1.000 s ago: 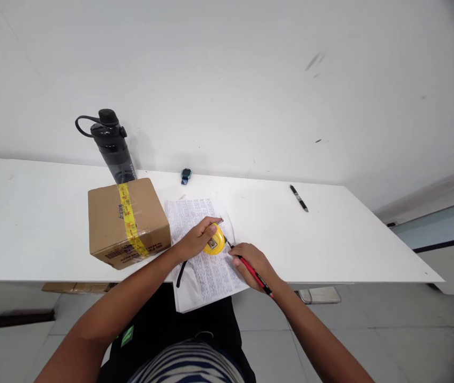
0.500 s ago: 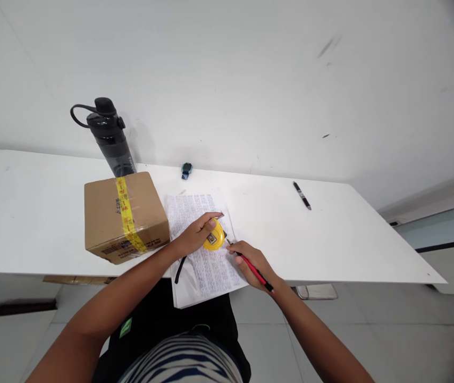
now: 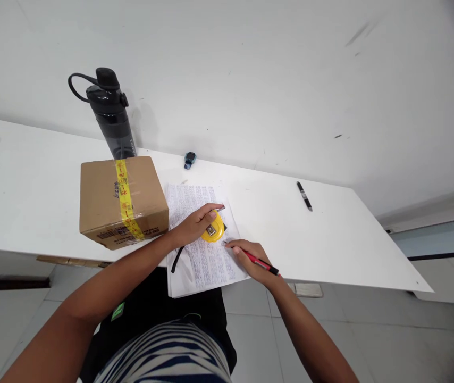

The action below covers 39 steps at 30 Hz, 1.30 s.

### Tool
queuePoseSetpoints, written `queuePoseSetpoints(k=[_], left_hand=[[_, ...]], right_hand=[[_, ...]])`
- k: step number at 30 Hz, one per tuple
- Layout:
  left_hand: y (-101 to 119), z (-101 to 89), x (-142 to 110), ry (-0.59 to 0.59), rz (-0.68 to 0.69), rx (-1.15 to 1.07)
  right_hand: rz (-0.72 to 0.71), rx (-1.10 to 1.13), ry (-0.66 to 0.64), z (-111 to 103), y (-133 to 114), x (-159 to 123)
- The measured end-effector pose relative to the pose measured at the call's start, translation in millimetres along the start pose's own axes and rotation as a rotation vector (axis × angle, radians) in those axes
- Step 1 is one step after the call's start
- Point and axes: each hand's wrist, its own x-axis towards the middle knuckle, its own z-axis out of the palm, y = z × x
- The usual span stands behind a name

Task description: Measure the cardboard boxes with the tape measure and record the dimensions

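Observation:
My left hand (image 3: 195, 224) grips a yellow tape measure (image 3: 216, 230), its index finger stretched along the top by a small silvery end. The tape measure rests over a stack of paper (image 3: 211, 271) covered in dense handwriting. Just to its right, my right hand (image 3: 253, 259) is closed round a red and black pen (image 3: 262, 263), whose tip points left at the page near the tape measure. A black strap (image 3: 177, 259) hangs by my left wrist, lying over the paper.
A taped cardboard box (image 3: 103, 197) stands left of the paper, with a dark water bottle (image 3: 113, 122) behind it. A small watch (image 3: 189, 159) lies near the wall. A black pen (image 3: 304, 196) lies on the white table (image 3: 350, 239) to the right.
The camera view has shifted and tilted slightly. My right hand and the pen have turned flatter, with the tip just below the tape measure. Both hands keep their holds.

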Motion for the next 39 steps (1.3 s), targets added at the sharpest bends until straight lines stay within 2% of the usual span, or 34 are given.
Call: queuePoseSetpoints(k=[3, 6, 14, 22, 31, 39], left_hand=[[2.4, -0.2, -0.8, -0.016, -0.01, 0.008], [4.1, 0.1, -1.4, -0.032, -0.009, -0.002], [10.4, 1.2, -2.5, -0.053, -0.038, 0.028], [7.8, 2.8, -1.8, -0.04, -0.037, 0.002], [7.2, 1.4, -3.0, -0.048, -0.032, 0.044], [7.3, 0.7, -3.0, -0.066, -0.026, 0.062]], right_hand=[[0.179, 0.178, -0.019, -5.7, 3.8, 7.3], [0.23, 0.286, 0.004, -7.6, 4.9, 12.2], [0.306, 0.024, 0.179, 0.6, -5.3, 8.8], [0.322, 0.02, 0.184, 0.7, -10.6, 12.5], [0.298, 0.024, 0.188, 0.3, -9.4, 10.6], [0.335, 0.011, 0.181, -0.5, -5.3, 9.3]])
